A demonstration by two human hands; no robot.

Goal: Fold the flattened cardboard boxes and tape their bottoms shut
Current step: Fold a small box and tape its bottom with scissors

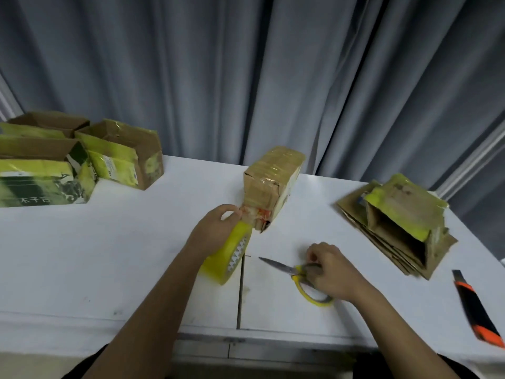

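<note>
A small brown cardboard box (273, 184) stands at the table's middle, its taped bottom facing up. My left hand (216, 228) grips a yellow tape roll (229, 255) right against the box's near lower corner, with a strip of tape running from the roll onto the box. To the right, my right hand (330, 272) curls round the yellow handles of a pair of scissors (289, 269) lying on the table, blades pointing left. A stack of flattened boxes (396, 231) lies at the right.
Several folded open boxes (82, 157) with green-yellow tape stand at the far left on the white table (109, 255). An orange and black utility knife (478, 310) lies near the right front edge. Grey curtains hang behind.
</note>
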